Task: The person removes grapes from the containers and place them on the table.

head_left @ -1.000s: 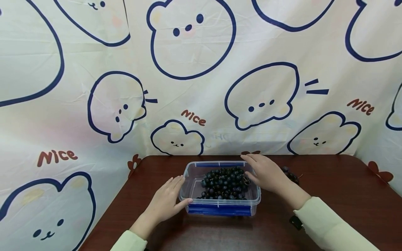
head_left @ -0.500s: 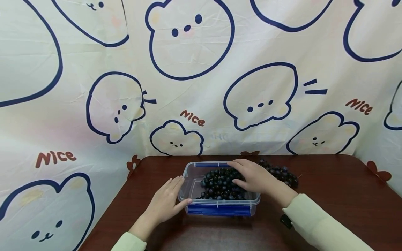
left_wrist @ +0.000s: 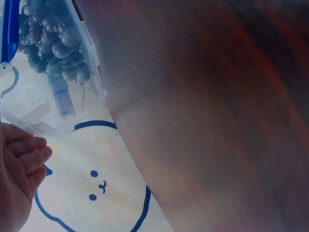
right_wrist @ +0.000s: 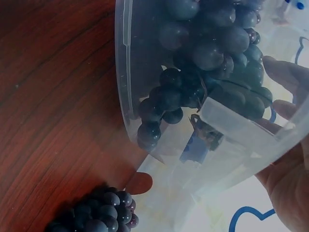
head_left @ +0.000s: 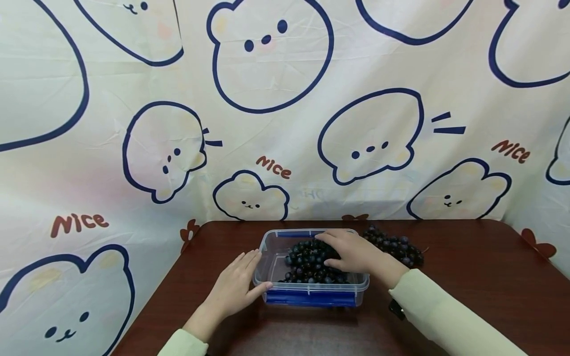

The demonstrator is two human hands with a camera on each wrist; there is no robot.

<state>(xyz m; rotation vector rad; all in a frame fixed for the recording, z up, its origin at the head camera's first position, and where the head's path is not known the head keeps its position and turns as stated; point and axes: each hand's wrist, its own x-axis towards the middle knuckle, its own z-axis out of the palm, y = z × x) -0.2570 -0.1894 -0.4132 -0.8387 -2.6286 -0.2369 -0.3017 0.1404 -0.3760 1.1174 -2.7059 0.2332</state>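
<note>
From the bottom edge the left arm (head_left: 203, 319) slants up to the left hand (head_left: 238, 283), beside the clear container (head_left: 307, 286), fingers together, thumb held apart toward its front corner. The right hand (head_left: 354, 252) reaches over the right rim above the grapes inside (head_left: 307, 262), thumb parted from extended fingers. Behind that wrist, another bunch (head_left: 401, 247) lies on the table (head_left: 472, 277).

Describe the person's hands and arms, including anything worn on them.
The left hand and right hand are bare, with no gloves or rings showing. The left sleeve and right sleeve are plain pale green. A small black object shows beside the right cuff; its details are unclear.
</note>
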